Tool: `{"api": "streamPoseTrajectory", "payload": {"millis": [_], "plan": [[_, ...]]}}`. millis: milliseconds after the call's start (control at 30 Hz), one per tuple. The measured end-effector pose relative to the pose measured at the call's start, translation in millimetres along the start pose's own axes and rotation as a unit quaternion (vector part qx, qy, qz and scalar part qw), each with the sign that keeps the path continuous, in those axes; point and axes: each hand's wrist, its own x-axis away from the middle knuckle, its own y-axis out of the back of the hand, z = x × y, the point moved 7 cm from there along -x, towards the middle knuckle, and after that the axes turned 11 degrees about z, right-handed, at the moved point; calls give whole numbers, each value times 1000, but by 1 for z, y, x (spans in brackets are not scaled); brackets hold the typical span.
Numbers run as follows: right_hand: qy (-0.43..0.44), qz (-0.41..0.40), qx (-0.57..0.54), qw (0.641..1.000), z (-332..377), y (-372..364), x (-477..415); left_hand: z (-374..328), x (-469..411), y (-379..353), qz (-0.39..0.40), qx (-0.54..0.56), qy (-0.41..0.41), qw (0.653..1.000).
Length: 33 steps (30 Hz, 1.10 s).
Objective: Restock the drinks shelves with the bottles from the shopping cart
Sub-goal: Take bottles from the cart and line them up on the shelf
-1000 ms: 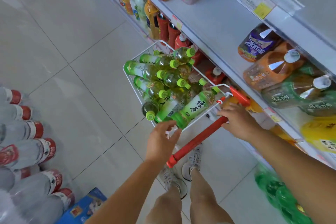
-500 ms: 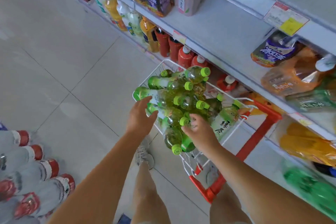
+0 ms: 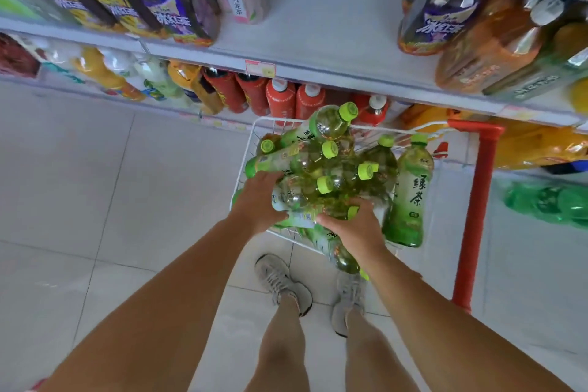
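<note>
A white wire shopping cart (image 3: 251,143) with a red handle (image 3: 477,216) stands against the drinks shelves (image 3: 334,71). It is heaped with several green tea bottles (image 3: 410,197) with lime caps. My left hand (image 3: 257,200) reaches in from the cart's left side, its fingers curled round a bottle lying in the pile (image 3: 296,197). My right hand (image 3: 353,226) grips another green tea bottle (image 3: 342,253) at the near edge, cap end pointing toward me. One bottle stands upright at the right of the basket.
The middle shelf has a bare stretch (image 3: 318,19) between purple-labelled bottles (image 3: 165,9) and orange ones (image 3: 483,51). Red bottles (image 3: 280,99) line the bottom shelf behind the cart. My feet (image 3: 283,283) stand on grey floor tiles just short of the cart.
Both hands left the cart handle and went into the bottle pile. The view swung to face the shelves, with the cart now directly ahead and the handle at the right.
</note>
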Motion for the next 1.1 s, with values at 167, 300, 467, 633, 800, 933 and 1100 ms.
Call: {"api": "streamPoseTrajectory", "payload": {"millis": [167, 300, 467, 633, 800, 933, 1100], "plan": [[5, -4, -5, 1000, 2, 3, 4, -9, -7, 11, 1, -57, 17, 998], [57, -7, -74, 996, 22, 17, 22, -11, 18, 27, -37, 56, 26, 997], [110, 41, -157, 980, 63, 49, 41, -35, 58, 49, -53, 222, -4, 974], [130, 56, -226, 964, 97, 71, 51, -84, 67, 67, -21, 288, -39, 957], [179, 48, -258, 948, 132, 87, 60, -114, 63, 100, -39, 291, -82, 952], [212, 15, -251, 944, 166, 107, 80, -135, 62, 137, -47, 281, -130, 950], [303, -106, -248, 914, 226, 161, 132, -186, 70, 202, -69, 274, -209, 936]]}}
